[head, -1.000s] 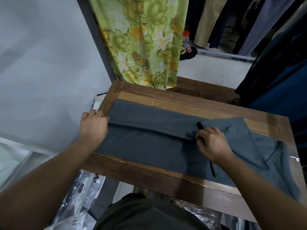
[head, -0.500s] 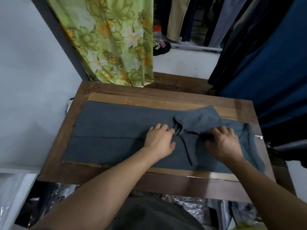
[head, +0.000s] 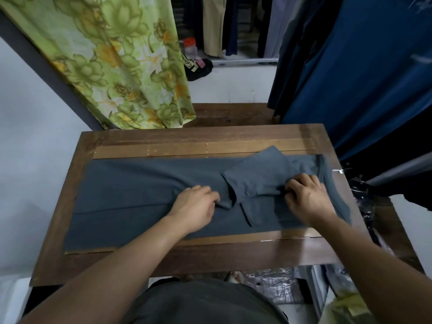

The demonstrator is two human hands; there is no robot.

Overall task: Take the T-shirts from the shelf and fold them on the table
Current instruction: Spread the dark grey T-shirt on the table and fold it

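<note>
A grey T-shirt (head: 131,195) lies lengthwise across the wooden table (head: 210,136), folded into a long band with its collar end at the right. One sleeve (head: 254,176) is turned back over the body near the right end. My left hand (head: 194,206) pinches the sleeve's lower corner near the middle of the shirt. At the shoulder end, my right hand (head: 306,197) grips a bunch of the sleeve's fabric with curled fingers.
A green floral cloth (head: 112,57) hangs behind the table's far left corner. Dark blue garments (head: 364,73) hang close along the right side. Plastic-wrapped items (head: 268,286) lie under the near edge. A white wall runs along the left.
My left hand left the shirt's hem end and came to the middle, taking the sleeve corner. The sleeve now lies flatter across the body. The camera view has swung rightward.
</note>
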